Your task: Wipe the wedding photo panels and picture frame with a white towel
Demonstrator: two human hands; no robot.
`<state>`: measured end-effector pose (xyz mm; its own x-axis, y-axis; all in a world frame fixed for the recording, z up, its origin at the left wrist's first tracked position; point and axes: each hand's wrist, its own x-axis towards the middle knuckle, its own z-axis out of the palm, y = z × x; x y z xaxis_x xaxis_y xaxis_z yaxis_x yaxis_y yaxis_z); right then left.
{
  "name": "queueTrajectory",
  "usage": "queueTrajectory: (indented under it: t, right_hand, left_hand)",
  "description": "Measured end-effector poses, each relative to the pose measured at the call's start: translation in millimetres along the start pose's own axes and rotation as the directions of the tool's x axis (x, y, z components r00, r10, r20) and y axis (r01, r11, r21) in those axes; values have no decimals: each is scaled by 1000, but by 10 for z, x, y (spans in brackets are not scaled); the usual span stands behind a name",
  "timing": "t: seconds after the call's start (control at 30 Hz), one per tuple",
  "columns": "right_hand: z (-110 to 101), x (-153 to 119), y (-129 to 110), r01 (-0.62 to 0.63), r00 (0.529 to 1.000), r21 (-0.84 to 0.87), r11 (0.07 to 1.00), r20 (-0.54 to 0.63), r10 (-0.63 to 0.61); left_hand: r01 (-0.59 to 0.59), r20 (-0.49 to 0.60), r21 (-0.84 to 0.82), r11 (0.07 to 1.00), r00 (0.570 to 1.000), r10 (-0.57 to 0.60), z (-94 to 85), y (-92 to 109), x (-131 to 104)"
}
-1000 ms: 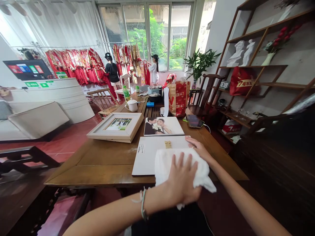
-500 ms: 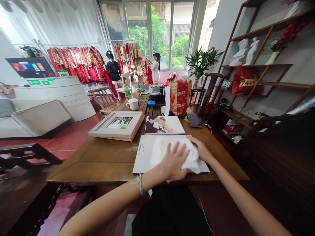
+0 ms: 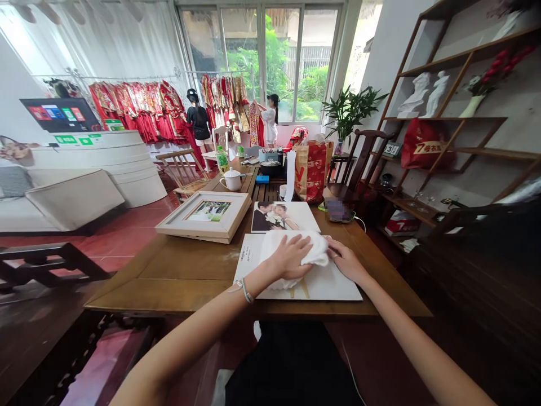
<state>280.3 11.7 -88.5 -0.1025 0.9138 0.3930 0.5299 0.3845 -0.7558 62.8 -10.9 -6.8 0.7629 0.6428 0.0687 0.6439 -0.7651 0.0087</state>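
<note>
A white board (image 3: 338, 285) lies flat at the table's near edge, with small print on its left side and yellowish marks near its lower middle. On it is a bunched white cloth (image 3: 315, 251). My left hand (image 3: 291, 256) lies over the cloth, fingers spread and pressing it against the board. At the board's upper right, my right hand (image 3: 344, 259) rests on the surface with its fingers apart, beside the cloth's right edge. Just beyond the board lies a photo panel of a couple (image 3: 285, 217). A framed picture (image 3: 205, 213) sits to the left.
The wooden table (image 3: 169, 282) also bears a white lidded cup (image 3: 231, 179), a green bottle (image 3: 221, 160), a red paper bag (image 3: 313, 172) and a phone (image 3: 339, 210) with a cable. Two people stand by clothes racks at the back. Shelves rise on the right.
My left hand and the cloth have moved away from me and slightly left, uncovering the board's lower right part and the yellowish marks. My right hand stays near the board's right side.
</note>
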Motion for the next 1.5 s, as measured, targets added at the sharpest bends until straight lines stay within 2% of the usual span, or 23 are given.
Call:
queueTrajectory:
  t: [0.13, 0.33, 0.4, 0.47, 0.57, 0.63, 0.73, 0.83, 0.97, 1.07, 1.17, 1.37, 1.43, 1.5]
  right_hand:
    - [4, -1, -18, -8, 1000, -12, 1000, -6, 7]
    - [7, -14, -38, -33, 999, -26, 999, -12, 33]
    - [12, -16, -36, -29, 999, -18, 999, -19, 29]
    - [17, -17, -31, -26, 999, -17, 1000, -24, 26]
    - [22, -16, -18, -28, 999, -29, 999, -22, 27]
    - [23, -14, -14, -29, 999, -33, 999, -20, 29]
    - [22, -11, -26, -34, 999, -35, 999, -22, 34]
    - [14, -11, -52, -40, 999, -46, 998, -16, 39]
    - [-1, -17, -74, -47, 999, -66, 997, 14, 48]
    - [-5, -19, -76, -49, 998, -70, 996, 24, 51]
    - [-2, -17, -78, -48, 999, -70, 996, 12, 49]
    - [9, -19, -64, -48, 999, -56, 997, -2, 48]
    - [12, -20, -53, -47, 999, -50, 998, -7, 47]
    - [12, -20, -47, -45, 999, -48, 998, -6, 45]
  left_hand:
    - [32, -7, -92, 995, 999, -32, 5, -184, 11]
    - [61, -7, -121, 991, 998, -62, -19, -343, -350]
    - [76, 5, -86, 993, 997, -76, -29, -281, -512]
    - [76, 31, -46, 996, 997, -75, -44, -135, -686]
    - [32, 81, -17, 999, 996, -31, -76, 137, -928]
    - [-1, 90, -20, 1000, 996, 3, -94, 251, -1030]
    - [-26, 64, -26, 999, 998, 27, -101, 209, -1031]
    - [-14, 34, 4, 1000, 999, 13, -88, -39, -867]
    - [33, 72, 80, 996, 997, -38, -77, -407, -587]
    - [70, 86, 97, 993, 993, -78, -71, -541, -491]
    - [79, 82, 103, 991, 993, -88, -65, -502, -554]
    - [-11, 94, 73, 997, 996, 4, -108, -194, -953]
    - [-43, 89, 62, 997, 995, 37, -118, -178, -1023]
    - [-51, 76, 63, 997, 996, 46, -110, -244, -1009]
